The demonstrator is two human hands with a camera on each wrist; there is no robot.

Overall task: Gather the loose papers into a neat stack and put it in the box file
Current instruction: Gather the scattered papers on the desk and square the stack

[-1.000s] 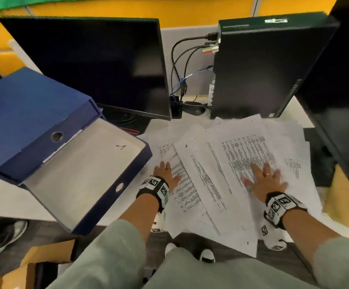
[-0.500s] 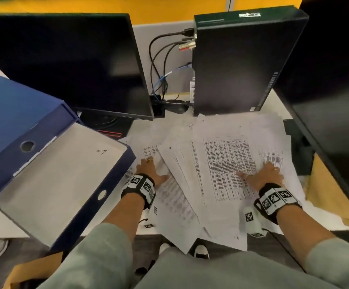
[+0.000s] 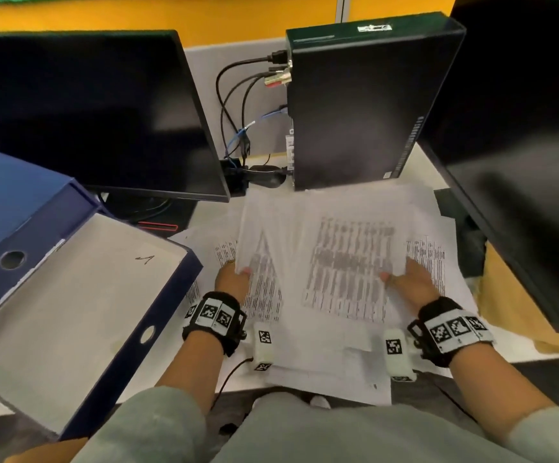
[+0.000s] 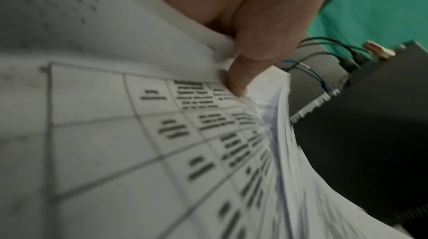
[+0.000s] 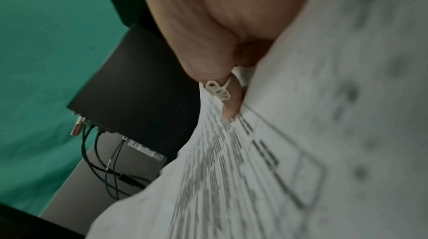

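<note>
Printed white papers [image 3: 345, 262] lie bunched in the middle of the desk, blurred by motion and lifting at their side edges. My left hand [image 3: 234, 275] grips the pile's left edge, thumb on top [image 4: 238, 81] over the papers [image 4: 162, 133]. My right hand [image 3: 405, 279] grips the right edge, thumb on top, a ring showing [image 5: 217, 91] against the papers [image 5: 277, 151]. More sheets [image 3: 431, 255] lie flat under and beside the held bunch. The blue box file [image 3: 81, 295] lies open at the left, a white sheet inside.
A dark monitor [image 3: 81, 118] stands behind the box file, a black computer case [image 3: 365, 105] with cables [image 3: 238, 105] behind the papers, and another monitor [image 3: 521, 145] at the right. The desk front edge [image 3: 178, 392] runs just under my wrists.
Both hands went from lying flat on the spread sheets to gripping the pile's side edges. The sheets have been drawn inward into a narrower bunch. The head view shifted right.
</note>
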